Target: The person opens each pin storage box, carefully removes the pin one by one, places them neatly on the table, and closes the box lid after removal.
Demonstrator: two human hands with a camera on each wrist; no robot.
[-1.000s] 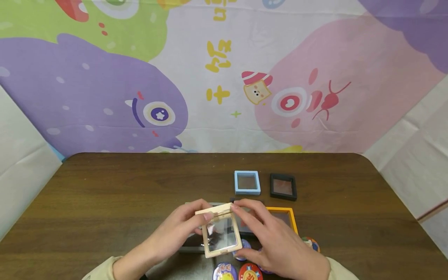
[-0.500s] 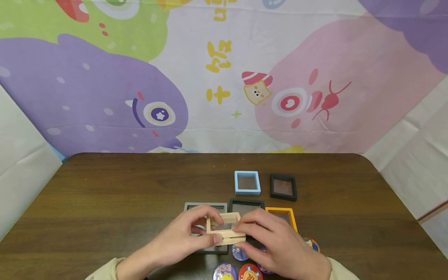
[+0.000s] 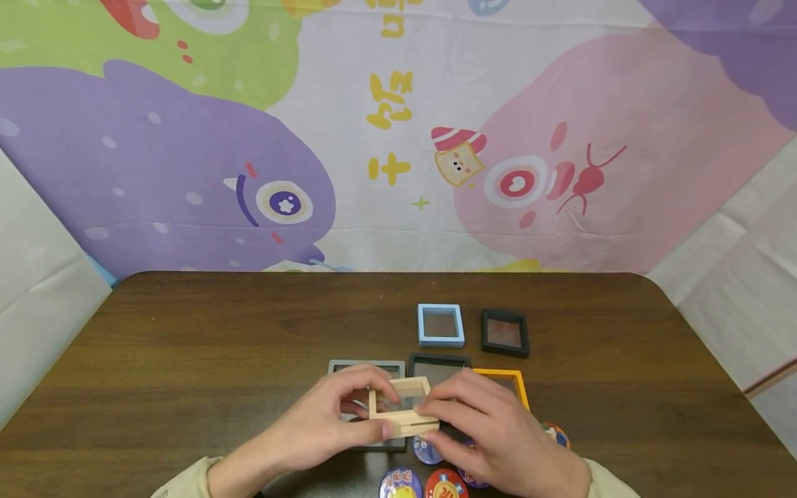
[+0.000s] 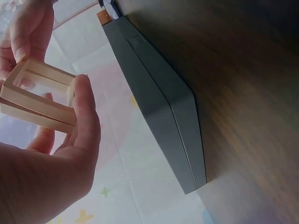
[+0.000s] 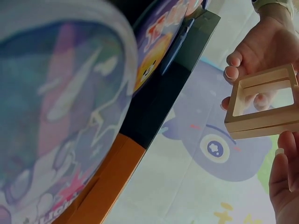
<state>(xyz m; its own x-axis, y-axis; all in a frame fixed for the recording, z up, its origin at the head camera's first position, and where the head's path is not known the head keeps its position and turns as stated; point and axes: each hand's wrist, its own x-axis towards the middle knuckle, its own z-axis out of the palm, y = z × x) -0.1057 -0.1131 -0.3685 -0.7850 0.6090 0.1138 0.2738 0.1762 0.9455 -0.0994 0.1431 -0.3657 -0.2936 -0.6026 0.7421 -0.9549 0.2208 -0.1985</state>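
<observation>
A small cream-coloured display frame (image 3: 412, 420) with a clear window is held just above the table between both hands. My left hand (image 3: 333, 423) grips its left side, the thumb on the near edge and fingers over the far part. My right hand (image 3: 498, 434) pinches the right end between thumb and fingers. In the left wrist view the frame's two halves (image 4: 44, 108) lie nearly together, with a narrow wedge of gap at one side. The right wrist view shows the edge seam (image 5: 264, 129) looking almost level.
Behind stand a light blue frame (image 3: 440, 342) and a small black frame (image 3: 505, 351). Under and around the hands lie a grey frame (image 3: 367, 363), a larger black frame (image 3: 439, 358) and a yellow-orange frame (image 3: 521, 387). Several round badges (image 3: 445, 484) lie in front.
One second ago the cream frame was unfolded and tilted up. Its halves have been folded together and turned flatter, and the gap along the near edge has narrowed since half a second ago.
</observation>
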